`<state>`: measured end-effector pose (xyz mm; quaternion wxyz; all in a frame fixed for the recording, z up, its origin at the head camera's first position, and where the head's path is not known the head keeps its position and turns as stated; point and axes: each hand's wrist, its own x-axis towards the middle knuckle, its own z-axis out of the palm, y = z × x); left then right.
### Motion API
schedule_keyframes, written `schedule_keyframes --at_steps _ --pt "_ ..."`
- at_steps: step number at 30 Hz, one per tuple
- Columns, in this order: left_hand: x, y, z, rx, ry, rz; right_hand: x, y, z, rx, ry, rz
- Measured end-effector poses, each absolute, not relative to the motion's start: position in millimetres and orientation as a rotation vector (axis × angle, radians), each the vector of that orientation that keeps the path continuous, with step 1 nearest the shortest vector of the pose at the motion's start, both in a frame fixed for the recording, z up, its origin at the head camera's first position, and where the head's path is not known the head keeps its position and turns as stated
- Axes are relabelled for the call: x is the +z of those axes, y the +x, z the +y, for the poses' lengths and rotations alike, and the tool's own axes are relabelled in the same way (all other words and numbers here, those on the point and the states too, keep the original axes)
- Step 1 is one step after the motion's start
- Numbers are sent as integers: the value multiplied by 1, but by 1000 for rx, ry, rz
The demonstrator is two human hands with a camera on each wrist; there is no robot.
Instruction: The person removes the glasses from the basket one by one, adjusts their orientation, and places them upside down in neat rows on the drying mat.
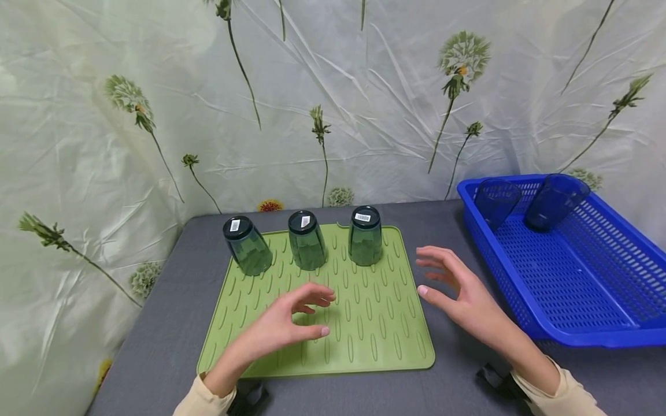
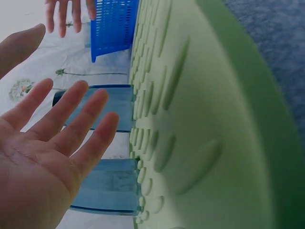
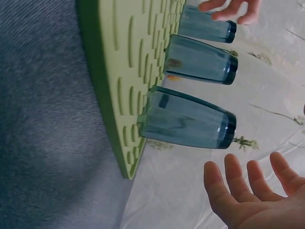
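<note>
Three tinted glasses stand upside down in a row along the far side of a green ribbed drying mat (image 1: 364, 346): a left glass (image 1: 253, 252), a middle glass (image 1: 308, 247) and a right glass (image 1: 365, 242), with white labels on their bases. Above the middle of the mat hovers my left hand (image 1: 291, 318), fingers relaxed, holding nothing. My right hand (image 1: 465, 294), also bare of any object, is held between the mat's right edge and a blue plastic basket (image 1: 557, 335). In the right wrist view its fingers (image 3: 233, 179) are loosely spread near the right glass.
Inside the basket, toward its far end, are two more tinted glasses: one leaning glass (image 1: 495, 202) and another glass (image 1: 555, 202) beside it. A grey cloth (image 1: 156, 346) covers the table. Behind it hangs a white flower-printed curtain (image 1: 364, 86).
</note>
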<state>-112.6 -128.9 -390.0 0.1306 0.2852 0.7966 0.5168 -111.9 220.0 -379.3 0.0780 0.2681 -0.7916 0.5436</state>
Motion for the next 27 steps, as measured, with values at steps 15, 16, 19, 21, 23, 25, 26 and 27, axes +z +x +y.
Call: schedule_keyframes --at_steps 15,16,19,21,23,25,26,27 --pt "-401 -97 -133 1641 838 2317 -359 -100 218 1532 894 -2407" --pt "-401 -97 -133 1651 839 2323 -357 -100 219 1513 895 -2415" --pt "-402 -97 -131 1678 855 2321 -353 -98 221 1459 897 -2445" --pt "-402 -97 -131 1696 867 2312 -351 -97 221 1433 903 -2461" --pt "-403 -98 -131 1705 873 2304 -349 -95 222 1429 895 -2482" --pt "-403 -98 -132 1705 872 2303 -346 -94 222 1432 887 -2497" --pt "-403 -99 -132 1703 870 2303 -345 -93 222 1433 882 -2503" --pt "-404 -99 -132 1701 868 2303 -343 -92 223 1438 881 -2506"
